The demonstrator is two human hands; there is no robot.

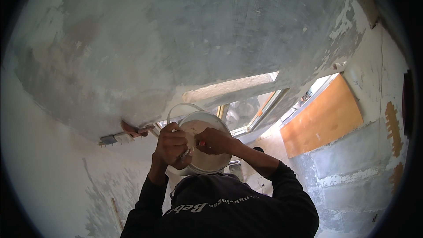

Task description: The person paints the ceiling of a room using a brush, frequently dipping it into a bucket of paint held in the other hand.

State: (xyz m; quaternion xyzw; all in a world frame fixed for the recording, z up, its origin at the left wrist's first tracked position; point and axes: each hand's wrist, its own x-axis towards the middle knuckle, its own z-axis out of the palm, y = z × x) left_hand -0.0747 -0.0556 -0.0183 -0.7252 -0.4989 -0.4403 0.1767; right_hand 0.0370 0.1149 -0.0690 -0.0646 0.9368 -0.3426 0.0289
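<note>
A round white bucket [225, 128] is held close in front of my chest, its pale loop handle [183, 104] standing up at the far left. Pale, creamy material [197, 126] shows inside it. My right hand [213, 142] is closed over the bucket's opening around a red-handled tool [202, 143]; the rest of that tool is hidden. At the bucket's left side, my left hand [173, 145] is curled into a grip. What its fingers hold is hard to make out; something greyish shows beside them.
A large wall [211, 39] with patchy grey and white coating rises ahead. Below it are a window opening [246, 110] and an orange panel [324, 117] at right. A dark tool-like object [108, 140] and a reddish-brown item [129, 128] rest on a ledge at left.
</note>
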